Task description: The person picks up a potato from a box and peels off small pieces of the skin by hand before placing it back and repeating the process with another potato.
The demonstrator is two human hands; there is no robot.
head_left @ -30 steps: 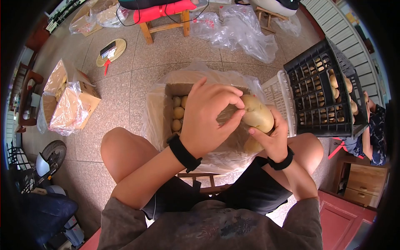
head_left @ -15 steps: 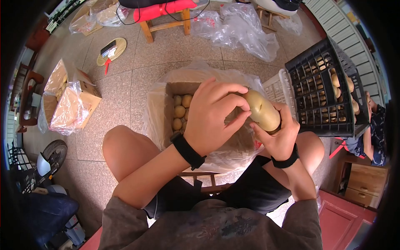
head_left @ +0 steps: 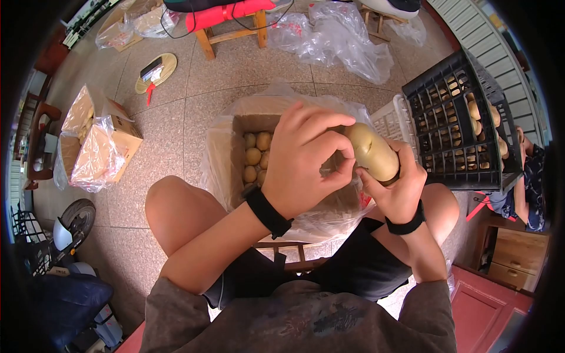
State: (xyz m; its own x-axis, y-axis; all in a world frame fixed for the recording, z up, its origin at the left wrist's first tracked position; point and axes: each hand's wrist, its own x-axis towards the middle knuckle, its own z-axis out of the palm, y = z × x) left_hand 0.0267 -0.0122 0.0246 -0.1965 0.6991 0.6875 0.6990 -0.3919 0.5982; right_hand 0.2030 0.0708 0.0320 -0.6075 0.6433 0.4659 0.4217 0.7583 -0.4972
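My right hand is wrapped round a large yellow-brown potato, which is tilted and has a short dark crack in its skin. Beside the potato's left side is my left hand, its thumb and index finger curled into a ring with their tips pinched together; I cannot tell what is between them. Another finger of that hand reaches to the potato's upper end. Below both hands stands an open cardboard box lined with clear plastic. Several round potatoes lie inside it, partly hidden by my left hand.
A black crate of potatoes stands tilted at right, beside a white plastic basket. Another person's arm shows behind the crate. A second cardboard box is at left. Plastic sheeting and a woven fan lie on the floor.
The left thumb and index finger have curled into a tighter ring beside the potato. My right hand still holds the potato, slightly shifted and turned.
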